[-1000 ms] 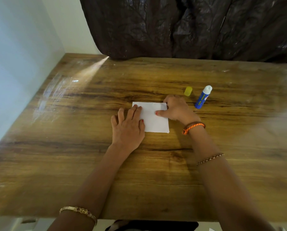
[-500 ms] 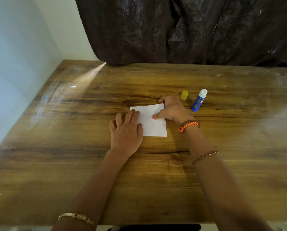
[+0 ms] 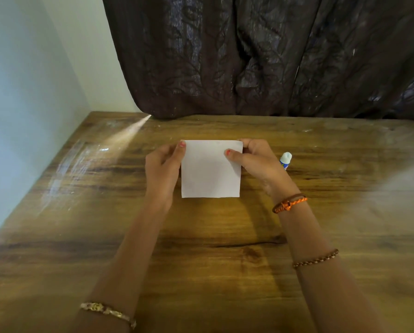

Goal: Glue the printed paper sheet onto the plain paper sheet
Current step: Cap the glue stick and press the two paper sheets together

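A white square paper sheet (image 3: 210, 171) is held up above the wooden table (image 3: 201, 248), its plain side facing me. My left hand (image 3: 162, 167) pinches its upper left corner between thumb and fingers. My right hand (image 3: 256, 162) pinches the upper right corner the same way. Any print on the sheet is hidden from this side. I cannot tell whether it is one sheet or two stuck together. Behind my right hand, the white tip of the blue glue stick (image 3: 285, 160) shows on the table.
A dark curtain (image 3: 261, 56) hangs along the table's far edge. A pale wall (image 3: 20, 104) runs close along the left side. The yellow glue cap seen earlier is hidden behind my right hand.
Both hands went from pressing the paper flat on the table to pinching its top corners and lifting it up. The camera tilted upward.
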